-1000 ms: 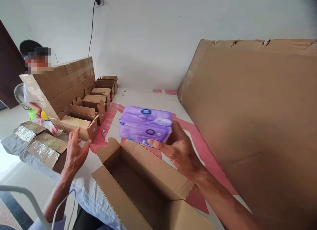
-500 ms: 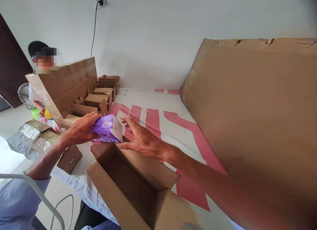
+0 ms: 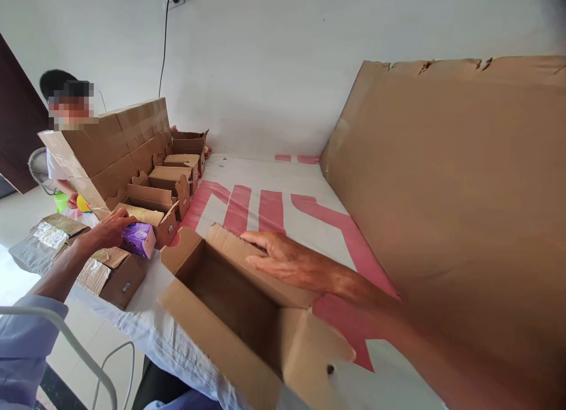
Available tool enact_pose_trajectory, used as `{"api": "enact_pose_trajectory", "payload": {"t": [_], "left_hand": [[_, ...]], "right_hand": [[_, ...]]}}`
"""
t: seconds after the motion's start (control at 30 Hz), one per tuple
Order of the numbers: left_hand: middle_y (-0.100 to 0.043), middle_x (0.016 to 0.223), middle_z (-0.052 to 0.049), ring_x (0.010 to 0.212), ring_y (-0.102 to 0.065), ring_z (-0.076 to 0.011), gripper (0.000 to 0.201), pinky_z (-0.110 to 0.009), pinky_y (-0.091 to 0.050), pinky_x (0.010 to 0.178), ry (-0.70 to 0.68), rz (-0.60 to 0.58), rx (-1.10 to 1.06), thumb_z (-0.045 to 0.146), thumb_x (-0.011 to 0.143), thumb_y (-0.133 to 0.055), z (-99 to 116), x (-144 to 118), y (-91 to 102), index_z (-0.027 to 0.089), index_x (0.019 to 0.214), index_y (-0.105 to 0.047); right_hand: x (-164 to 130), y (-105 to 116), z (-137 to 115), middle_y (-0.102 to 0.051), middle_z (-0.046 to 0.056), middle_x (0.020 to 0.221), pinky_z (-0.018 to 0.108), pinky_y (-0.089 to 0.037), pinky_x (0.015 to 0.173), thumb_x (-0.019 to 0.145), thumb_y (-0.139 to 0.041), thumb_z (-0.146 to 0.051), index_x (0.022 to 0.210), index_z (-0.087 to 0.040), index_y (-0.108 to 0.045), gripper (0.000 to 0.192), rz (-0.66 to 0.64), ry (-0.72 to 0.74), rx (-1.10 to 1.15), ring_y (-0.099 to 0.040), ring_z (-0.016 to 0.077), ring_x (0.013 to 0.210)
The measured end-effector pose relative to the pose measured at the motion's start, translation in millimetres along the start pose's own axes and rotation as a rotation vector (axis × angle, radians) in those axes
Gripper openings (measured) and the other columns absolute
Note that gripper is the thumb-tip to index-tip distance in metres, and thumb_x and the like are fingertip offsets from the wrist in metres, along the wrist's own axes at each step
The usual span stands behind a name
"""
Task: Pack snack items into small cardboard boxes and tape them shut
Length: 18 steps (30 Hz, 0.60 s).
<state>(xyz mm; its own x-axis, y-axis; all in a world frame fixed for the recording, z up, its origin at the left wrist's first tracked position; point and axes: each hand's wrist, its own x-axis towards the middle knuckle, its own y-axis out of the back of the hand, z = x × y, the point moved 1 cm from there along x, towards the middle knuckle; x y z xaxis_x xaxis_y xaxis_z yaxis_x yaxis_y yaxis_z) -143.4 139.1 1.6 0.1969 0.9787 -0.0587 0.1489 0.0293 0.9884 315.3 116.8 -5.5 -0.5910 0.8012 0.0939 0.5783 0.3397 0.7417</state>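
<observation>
My left hand (image 3: 111,227) reaches out to the left, closed on the near end of a purple tissue pack (image 3: 140,240). The pack is low, between two cardboard boxes. Close in front of me stands an open cardboard box (image 3: 230,304) with its flaps up and its visible inside bare. My right hand (image 3: 285,260) lies against the far flap of this box, fingers stretched out and holding nothing.
Several cardboard boxes (image 3: 150,212) line the table on the left, beside a taller stack (image 3: 106,145). Behind the stack is a person (image 3: 59,168). A large cardboard panel (image 3: 442,180) leans on the right. A red-and-white cloth (image 3: 272,210) covers the table.
My left hand has carried the tissue pack left and down, away from above the open box. My right hand has moved right, onto the far flap.
</observation>
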Motion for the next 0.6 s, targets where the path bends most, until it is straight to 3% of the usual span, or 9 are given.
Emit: {"api": "enact_pose_trajectory", "payload": {"t": [0.1,0.2,0.33,0.4,0.6], "left_hand": [[-0.062,0.121,-0.011,0.113,-0.064,-0.0327,0.057,-0.044,-0.054,0.100,0.038,0.003,0.072,0.012,0.071,-0.074,-8.2,6.0,-9.1,0.025,0.127,-0.077],[-0.063,0.124,-0.012,0.115,-0.066,-0.0330,0.053,-0.043,-0.055,0.099,0.067,-0.029,0.150,0.012,0.076,-0.072,-6.5,6.4,-11.4,0.025,0.127,-0.075],[-0.065,0.128,-0.014,0.119,-0.068,-0.0366,0.045,-0.046,-0.057,0.098,0.118,-0.052,0.207,0.017,0.080,-0.073,2.0,2.9,-9.5,0.024,0.124,-0.074],[-0.065,0.131,-0.015,0.122,-0.069,-0.0404,0.047,-0.049,-0.057,0.099,0.130,-0.059,0.193,0.024,0.077,-0.079,5.7,2.1,-6.9,0.025,0.124,-0.074],[-0.065,0.136,-0.017,0.124,-0.069,-0.0459,0.059,-0.051,-0.059,0.097,0.162,-0.111,0.147,0.031,0.068,-0.089,10.6,1.7,1.2,0.023,0.124,-0.075]], "right_hand": [[27.8,24.5,-0.3,-0.061,-0.001,0.079,0.031,-0.039,0.067,0.086,-0.058,-0.023,0.091,-0.022,-0.064,0.008,0.049,0.022,-0.018,-0.055,0.0188,0.072],[65.4,34.9,0.5,-0.069,0.003,0.091,0.032,-0.045,0.075,0.086,-0.060,-0.021,0.098,-0.021,-0.068,0.015,0.051,0.070,-0.037,-0.063,0.0225,0.086],[117.3,24.5,6.7,-0.079,0.008,0.116,0.034,-0.052,0.088,0.086,-0.061,-0.015,0.116,-0.018,-0.074,0.033,-0.021,0.150,0.000,-0.071,0.0278,0.106],[139.2,16.5,11.5,-0.080,0.010,0.123,0.035,-0.053,0.093,0.085,-0.061,-0.011,0.122,-0.018,-0.075,0.039,0.016,0.149,-0.054,-0.073,0.0293,0.112],[174.0,-4.5,18.3,-0.081,0.010,0.121,0.040,-0.052,0.098,0.091,-0.065,-0.010,0.137,-0.023,-0.071,0.048,0.150,0.081,-0.274,-0.073,0.0302,0.114]]}}
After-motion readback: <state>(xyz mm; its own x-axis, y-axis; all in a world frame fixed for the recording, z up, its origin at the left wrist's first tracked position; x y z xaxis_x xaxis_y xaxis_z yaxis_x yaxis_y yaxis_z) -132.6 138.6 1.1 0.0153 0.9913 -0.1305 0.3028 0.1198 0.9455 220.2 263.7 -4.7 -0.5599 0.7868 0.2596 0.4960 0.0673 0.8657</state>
